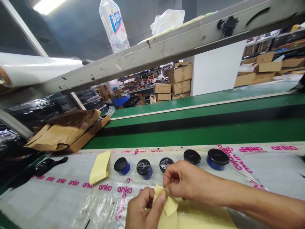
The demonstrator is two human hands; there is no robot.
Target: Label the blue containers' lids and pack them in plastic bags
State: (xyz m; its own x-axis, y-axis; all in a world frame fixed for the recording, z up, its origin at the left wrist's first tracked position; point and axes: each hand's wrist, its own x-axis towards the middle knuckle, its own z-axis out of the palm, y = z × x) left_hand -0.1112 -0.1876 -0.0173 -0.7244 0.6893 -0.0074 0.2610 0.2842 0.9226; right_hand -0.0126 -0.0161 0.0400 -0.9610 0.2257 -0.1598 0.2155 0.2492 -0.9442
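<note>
My left hand [145,208] pinches a small yellow paper piece [171,206] between thumb and fingers at the bottom middle. My right hand [186,181] reaches in from the right, its thumb and forefinger pinched at the upper end of the same piece. Beneath both hands lies a larger yellow sheet [207,216], partly hidden. Just beyond them stands a row of several small blue jars with black lids, among them the leftmost jar [122,166] and the rightmost jar [217,159]. The middle jar [166,164] is partly covered by my right hand.
Another folded yellow paper [100,167] lies left of the jars. Clear plastic printed "anko" [105,187] covers the work surface. Behind runs a green conveyor belt [202,130]. An open cardboard box [69,130] sits at left. Overhead, a metal beam [143,60] carries a plastic bottle [114,27].
</note>
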